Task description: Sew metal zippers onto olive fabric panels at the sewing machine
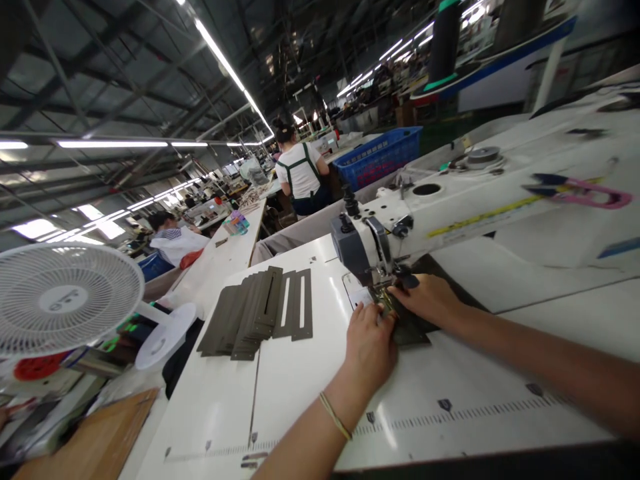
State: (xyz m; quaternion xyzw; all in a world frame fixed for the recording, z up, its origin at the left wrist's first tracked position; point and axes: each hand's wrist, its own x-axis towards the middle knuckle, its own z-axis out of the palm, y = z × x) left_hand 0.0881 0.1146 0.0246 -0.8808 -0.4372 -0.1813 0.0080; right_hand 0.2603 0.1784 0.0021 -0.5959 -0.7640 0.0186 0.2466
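Note:
A dark olive fabric piece point(411, 328) lies flat under the needle area of a white sewing machine point(373, 243). My left hand point(371, 337) rests on its left edge, fingers bent and close together beside the presser foot. From the right, my right hand point(425, 298) reaches under the machine head, its fingertips pressed at the fabric close to the needle. What either hand pinches is too small to make out. Left of the machine, a fanned stack of dark olive panels point(240, 313) lies on the white table point(300, 387), with slotted strips point(302, 305) at its right side.
A white fan point(65, 300) stands at the left. Pink-handled snips point(595, 192) lie on the machine arm beside a yellow tape measure. Behind the machine is a blue basket point(383, 157). One person point(301, 170) sits farther back, another point(175, 240) at the left. Thread cones stand top right.

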